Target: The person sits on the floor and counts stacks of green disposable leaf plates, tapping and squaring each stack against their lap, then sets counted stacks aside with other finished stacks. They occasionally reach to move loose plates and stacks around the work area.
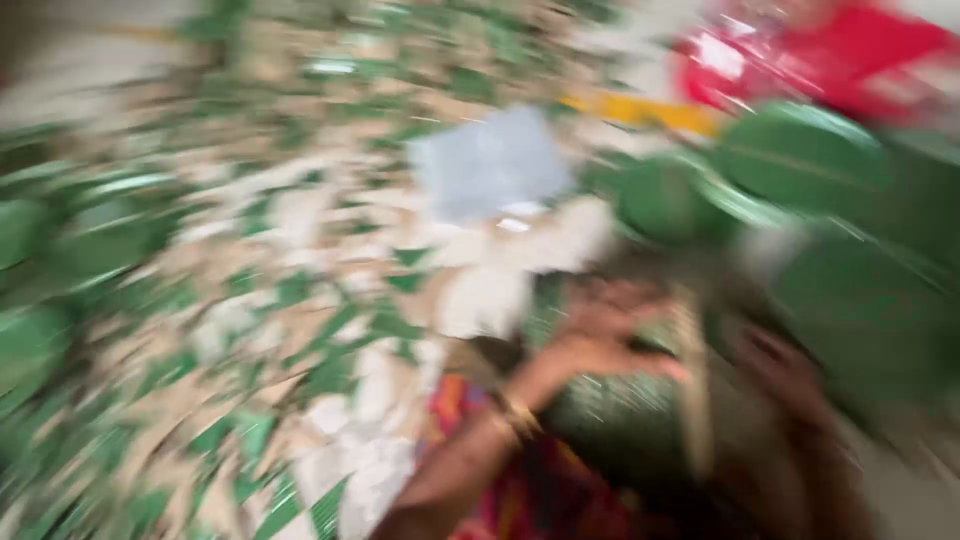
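The view is heavily blurred by motion. My left hand (600,335), with bangles at the wrist, rests on a stack of round green leaf-patterned plates (620,420) in my lap. My right hand (785,375) is at the right side of the same stack, next to a pale strip or stick (692,380). Whether either hand grips anything is lost in the blur.
Many green and tan paper scraps (250,320) cover the floor to the left. More green round plates (800,160) lie at the upper right. A bluish-white sheet (490,165) sits at top centre, a red bag (810,60) at top right.
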